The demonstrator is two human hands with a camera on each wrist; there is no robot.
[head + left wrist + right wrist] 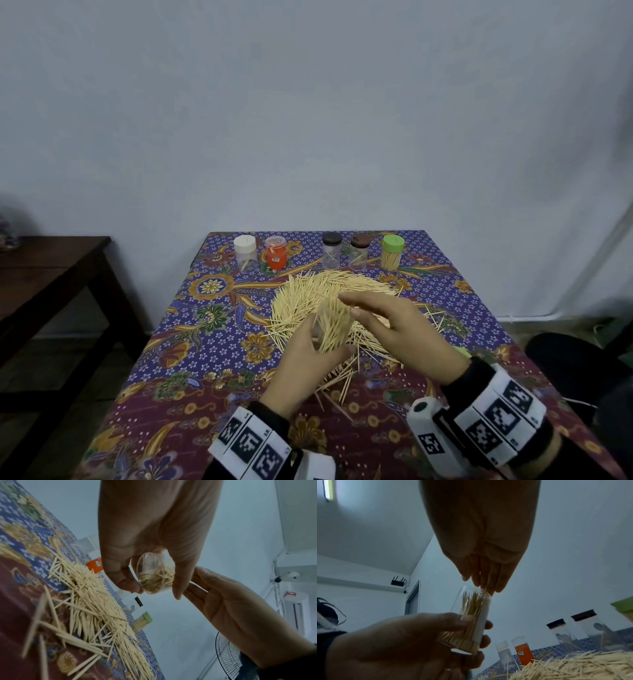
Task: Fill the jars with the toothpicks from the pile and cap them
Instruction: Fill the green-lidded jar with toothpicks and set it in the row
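Pale bluish wall (pixel 308 120) fills the upper half of the head view; below it, centre, a table under a purple floral batik cloth (pixel 191 359).

- Toothpick pile (pixel 308 294): loose heap at centre frame, strays trailing toward the bottom.
- Clear jar (pixel 334 325): uncapped, packed with toothpicks, tilted, lifted above the pile. Left hand (pixel 305 373) grips it, thumb and fingers curled round its lower body.
- Right hand (pixel 394 329): fingers straight and close together, tips at the jar's open mouth, touching the toothpick ends; palm holds nothing.
- Back row, upper edge of the cloth, left to right: white-capped jar (pixel 245 251), orange jar (pixel 275 257), black-capped jar (pixel 331 251), brown-capped jar (pixel 359 251), green-capped jar (pixel 392 251), the last full of toothpicks.
- Loose green cap (pixel 462 351): right of the pile, partly hidden by the right wrist.
- Dark wooden side table (pixel 51 267): left edge.
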